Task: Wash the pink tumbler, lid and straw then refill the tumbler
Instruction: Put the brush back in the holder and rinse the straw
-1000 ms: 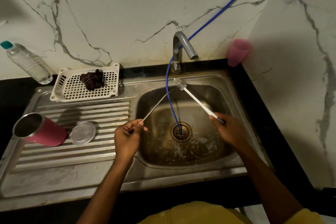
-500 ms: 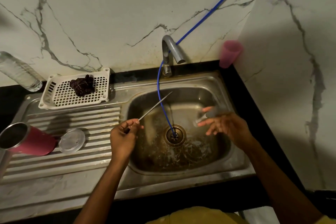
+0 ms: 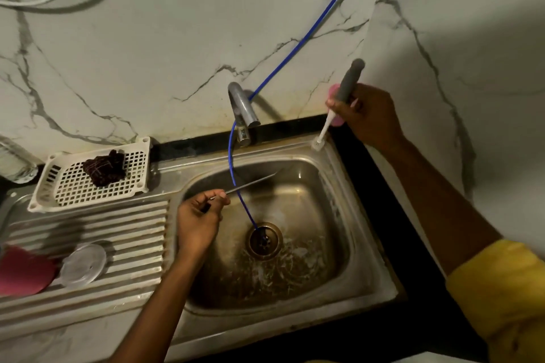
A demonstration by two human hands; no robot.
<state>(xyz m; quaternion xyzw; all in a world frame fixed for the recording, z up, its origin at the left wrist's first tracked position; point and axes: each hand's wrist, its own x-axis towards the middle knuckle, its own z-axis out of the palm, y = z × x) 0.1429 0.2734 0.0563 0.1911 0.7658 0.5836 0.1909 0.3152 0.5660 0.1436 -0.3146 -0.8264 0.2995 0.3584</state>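
Pink tumbler (image 3: 23, 271) lies on its side at far left of drainboard (image 3: 132, 230); clear lid (image 3: 84, 264) just beside it. Left hand (image 3: 197, 221) pinches metal straw (image 3: 253, 183), held over the basin (image 3: 333, 215). Right hand (image 3: 368, 118) grips brush (image 3: 348, 85) by its grey handle, bristles down at the sink's back right corner.

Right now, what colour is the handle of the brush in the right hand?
Grey brush handle, white neck toward the bristles. Head view.

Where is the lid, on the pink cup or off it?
Off. The clear lid lies flat on the ribbed drainboard, beside the pink tumbler, not on it.
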